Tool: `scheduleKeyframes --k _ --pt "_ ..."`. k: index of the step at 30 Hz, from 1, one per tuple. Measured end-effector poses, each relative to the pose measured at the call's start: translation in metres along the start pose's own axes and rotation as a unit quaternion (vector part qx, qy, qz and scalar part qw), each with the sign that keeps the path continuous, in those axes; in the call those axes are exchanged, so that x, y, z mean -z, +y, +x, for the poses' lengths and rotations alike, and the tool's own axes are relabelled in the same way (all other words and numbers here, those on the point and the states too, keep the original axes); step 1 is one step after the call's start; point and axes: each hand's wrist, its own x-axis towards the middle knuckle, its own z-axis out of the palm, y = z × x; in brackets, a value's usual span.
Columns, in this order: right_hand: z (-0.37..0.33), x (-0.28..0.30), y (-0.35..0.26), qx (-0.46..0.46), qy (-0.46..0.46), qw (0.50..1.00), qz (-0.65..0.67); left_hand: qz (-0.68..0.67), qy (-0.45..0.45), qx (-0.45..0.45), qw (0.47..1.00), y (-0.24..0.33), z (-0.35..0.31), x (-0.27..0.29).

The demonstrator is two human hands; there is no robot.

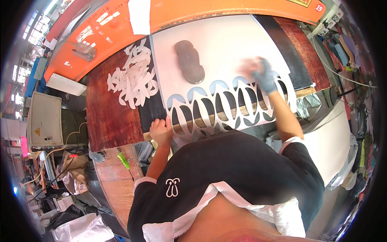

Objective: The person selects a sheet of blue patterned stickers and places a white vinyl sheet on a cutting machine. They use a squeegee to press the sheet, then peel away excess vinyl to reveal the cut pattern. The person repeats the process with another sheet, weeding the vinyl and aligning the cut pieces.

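Observation:
A white sheet [229, 38] lies over the black cutting board, its near part punched with rows of curved, oval-like holes and hanging over the front edge. At its near left corner my left hand [161, 131] is closed, fingers curled against the sheet's edge. My right hand [264, 78], in a grey glove that leaves some fingertips bare, is over the right side of the sheet, just above the holes. Motion smears its fingers. A grey-brown block with a wavy outline [189, 62], like a cutting die, rests on the uncut part, apart from both hands.
White curved cut pieces [135, 76] are heaped on the left, across the reddish-brown board [105, 109] and the black strip. An orange machine beam [201, 14] spans the far side. A grey electrical box [46, 119] stands left; a green-handled tool [123, 160] lies below the table.

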Motion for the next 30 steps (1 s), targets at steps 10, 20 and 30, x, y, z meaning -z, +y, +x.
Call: scheduleKeyframes --k 10,20,30 --pt "0.007 -0.153 -0.116 -0.038 -0.122 0.988 -0.091 -0.014 -0.025 0.002 1.000 0.008 -0.025 0.019" --pt "0.018 -0.093 -0.061 -0.129 -0.051 0.990 -0.015 -0.036 -0.024 -0.011 0.999 0.012 -0.015 0.019" --pt "0.024 -0.097 -0.054 -0.053 -0.100 0.986 -0.126 -0.047 -0.024 -0.008 0.999 0.017 0.001 0.017"
